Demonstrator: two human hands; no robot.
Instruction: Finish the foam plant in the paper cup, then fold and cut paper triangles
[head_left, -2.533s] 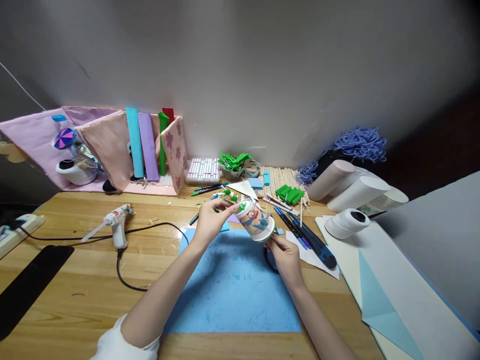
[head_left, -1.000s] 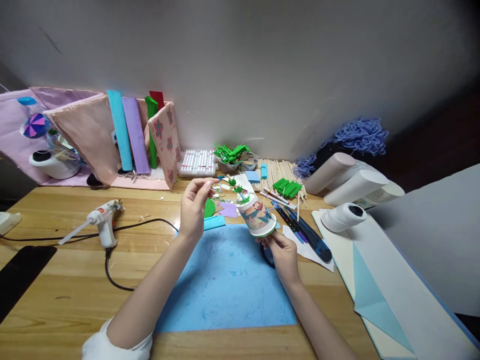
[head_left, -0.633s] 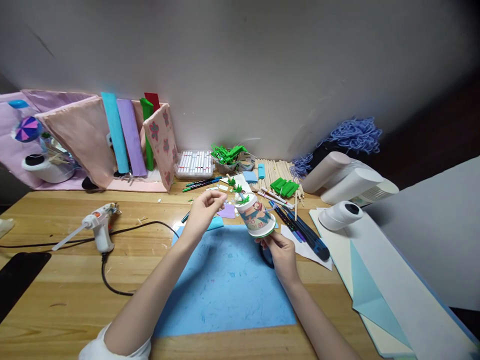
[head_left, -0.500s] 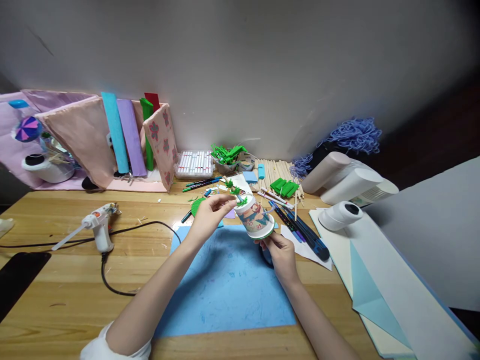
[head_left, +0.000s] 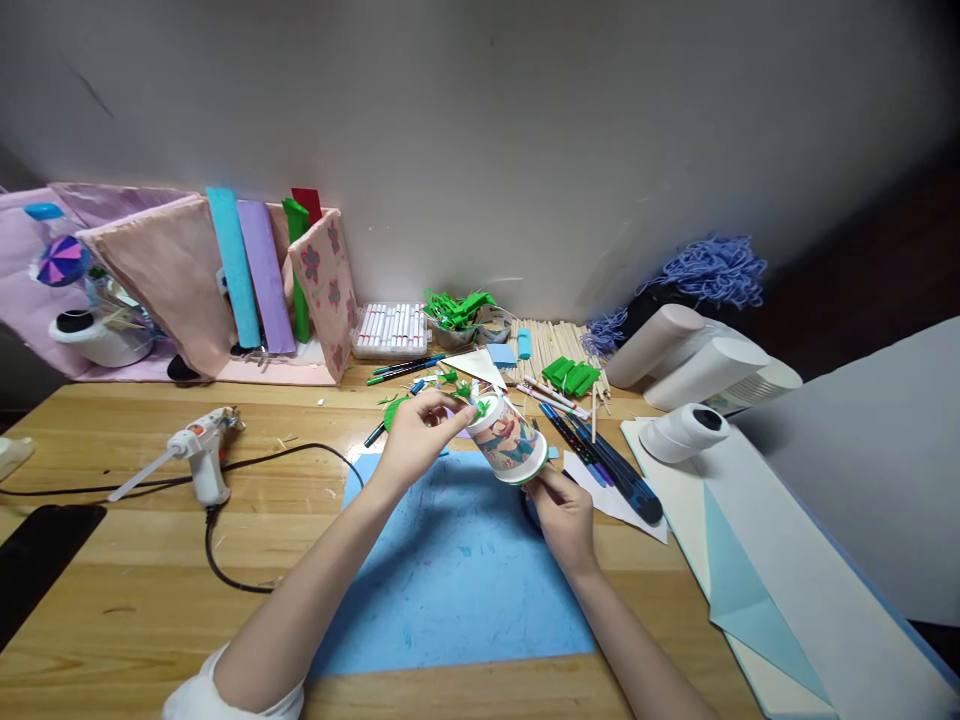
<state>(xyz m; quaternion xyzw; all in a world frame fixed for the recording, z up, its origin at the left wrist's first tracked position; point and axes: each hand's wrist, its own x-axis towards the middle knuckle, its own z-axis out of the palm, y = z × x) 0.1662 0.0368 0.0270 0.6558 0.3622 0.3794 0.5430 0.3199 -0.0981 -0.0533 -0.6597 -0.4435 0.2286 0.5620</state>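
An upturned printed paper cup (head_left: 507,441) is tilted above the blue paper sheet (head_left: 457,575), with small green paper sprigs (head_left: 480,404) stuck on its base. My right hand (head_left: 564,512) grips the cup by its green-edged rim from below. My left hand (head_left: 420,433) has its fingers pinched together at the cup's base beside the sprigs; what they hold is too small to name.
A white glue gun (head_left: 201,453) with a black cord lies to the left. Felt rolls in a pink holder (head_left: 259,285), a marker box (head_left: 390,330), wooden sticks (head_left: 551,345), pens (head_left: 600,462), white paper cups (head_left: 701,375), purple yarn (head_left: 712,275) and large paper sheets (head_left: 787,580) surround the work area.
My left hand lifted away from the cup with pinched fingers, then came back to the cup's base. The cup has tipped a little more to the left in my right hand.
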